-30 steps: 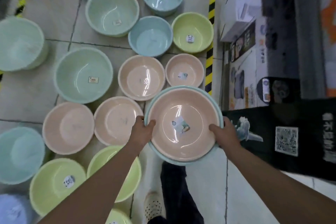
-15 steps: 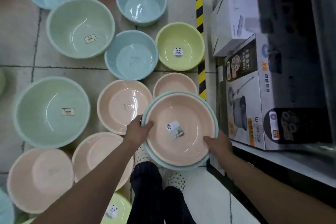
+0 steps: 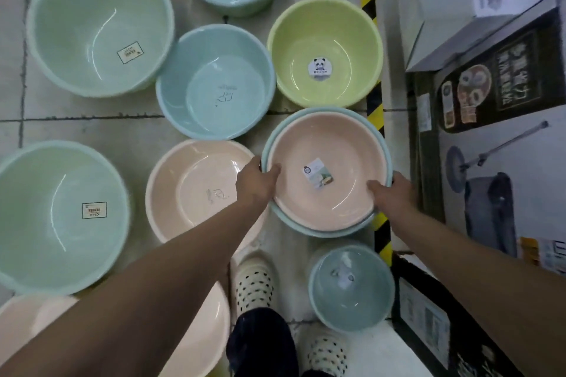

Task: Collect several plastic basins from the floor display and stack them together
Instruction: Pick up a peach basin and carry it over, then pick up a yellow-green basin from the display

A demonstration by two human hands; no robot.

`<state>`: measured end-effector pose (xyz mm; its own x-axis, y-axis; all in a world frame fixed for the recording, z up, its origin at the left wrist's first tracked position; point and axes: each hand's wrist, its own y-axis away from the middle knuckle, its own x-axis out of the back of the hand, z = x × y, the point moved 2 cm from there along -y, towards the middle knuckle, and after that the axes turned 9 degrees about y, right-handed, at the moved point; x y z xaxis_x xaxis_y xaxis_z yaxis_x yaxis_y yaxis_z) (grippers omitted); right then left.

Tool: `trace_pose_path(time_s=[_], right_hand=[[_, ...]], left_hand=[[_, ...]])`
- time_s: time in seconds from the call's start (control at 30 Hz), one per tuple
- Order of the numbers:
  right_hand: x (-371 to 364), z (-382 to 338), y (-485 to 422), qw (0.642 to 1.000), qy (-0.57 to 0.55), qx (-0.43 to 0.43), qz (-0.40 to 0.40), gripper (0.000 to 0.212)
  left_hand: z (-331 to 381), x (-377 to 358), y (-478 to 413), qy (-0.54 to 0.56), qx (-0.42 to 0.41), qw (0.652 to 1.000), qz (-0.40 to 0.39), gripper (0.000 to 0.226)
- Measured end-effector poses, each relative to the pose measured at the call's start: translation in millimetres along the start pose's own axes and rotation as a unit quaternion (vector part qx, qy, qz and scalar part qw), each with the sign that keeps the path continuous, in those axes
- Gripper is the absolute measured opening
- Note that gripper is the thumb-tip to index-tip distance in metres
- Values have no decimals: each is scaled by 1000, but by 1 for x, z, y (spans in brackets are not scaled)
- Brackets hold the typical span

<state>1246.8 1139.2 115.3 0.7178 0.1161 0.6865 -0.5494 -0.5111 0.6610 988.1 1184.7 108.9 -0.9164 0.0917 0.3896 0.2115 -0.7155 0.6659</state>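
While L hand (image 3: 255,179) & R hand (image 3: 395,193) each clamp opposite rims, thumbs inside, the pink basin (image 3: 330,144) sits nested in a teal basin (image 3: 321,232), near the yellow-green basin (image 3: 324,40), beside striped floor tape (image 3: 367,3).

Smooth, glossy plastic streaked with reflected light is seen in the pink basin (image 3: 324,193) at centre right and the yellow-green basin (image 3: 324,40) above it, a paper label (image 3: 318,177) is stuck inside the former, the tiled floor (image 3: 128,128) looks dull, and printed cardboard forms the box (image 3: 505,138) at right.
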Motion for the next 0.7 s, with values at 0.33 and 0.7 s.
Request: trace_pose_path(time_s=[0.33,0.7], right_hand=[[-58,39,-71,999,30,-29,-10,42],[-80,48,-90,999,-4,-51,14,42]], left_hand=[[-41,-52,-66,-115,-39,993,-6,25],[-48,-73,-78,-162,-41,986,-5,24]])
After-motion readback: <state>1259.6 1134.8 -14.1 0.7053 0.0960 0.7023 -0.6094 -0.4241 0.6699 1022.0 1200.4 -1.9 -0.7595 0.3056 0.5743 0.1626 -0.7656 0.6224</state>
